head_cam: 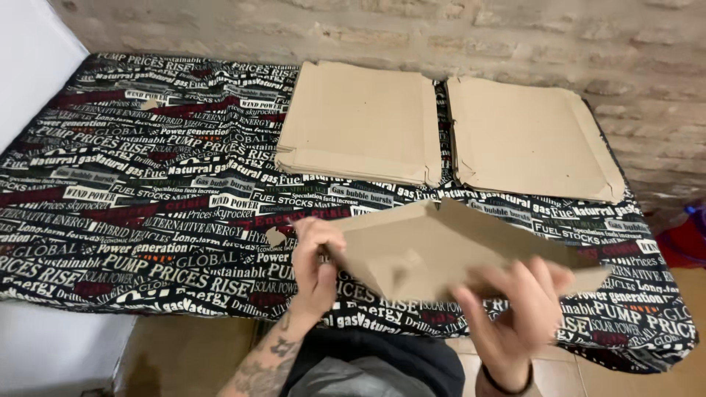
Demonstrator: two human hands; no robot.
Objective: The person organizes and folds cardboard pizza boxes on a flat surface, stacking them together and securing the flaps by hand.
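I hold a flat brown cardboard blank [448, 242] low over the near edge of the table, tilted and partly folded. My left hand [316, 261] grips its left edge with the fingers curled around it. My right hand [515, 301] is under its right front part, blurred, fingers spread against the cardboard. Two stacks of the same cardboard lie further back: the left stack [360, 121] and the right stack [529, 136], side by side and almost touching.
The table carries a black cloth with white and red print [132, 191]. A small cardboard scrap [275, 237] lies by my left hand, another [150, 104] at the far left. A brick wall [515, 37] runs behind. A blue and red object [687, 235] sits at the right.
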